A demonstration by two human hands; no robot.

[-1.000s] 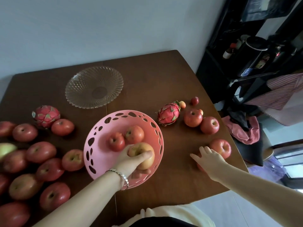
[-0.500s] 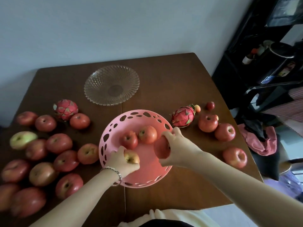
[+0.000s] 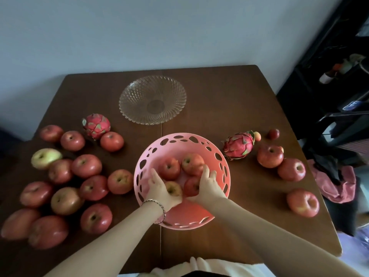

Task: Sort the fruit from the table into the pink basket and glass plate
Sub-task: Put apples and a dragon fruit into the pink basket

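The pink basket (image 3: 179,137) stands at the middle of the table, with two red apples (image 3: 169,168) (image 3: 192,163) lying in its far half. Inside the basket my left hand (image 3: 160,193) is closed over a yellowish apple (image 3: 174,189). Beside it my right hand (image 3: 209,187) holds a red apple (image 3: 191,186) low against the basket's floor. The glass plate (image 3: 152,99) sits behind the basket with nothing on it. Several apples (image 3: 86,165) lie on the table to the left and three (image 3: 270,156) to the right.
One dragon fruit (image 3: 96,125) lies left of the plate, another (image 3: 238,145) right of the basket with two small fruits (image 3: 273,133) near it. A pale green-yellow apple (image 3: 45,157) sits far left. Dark shelving and clothes (image 3: 337,186) stand past the table's right edge.
My right hand picked a red apple from the table's right side and brought it down into the basket. My left hand stayed in the basket on the yellowish apple. The view shifted left.
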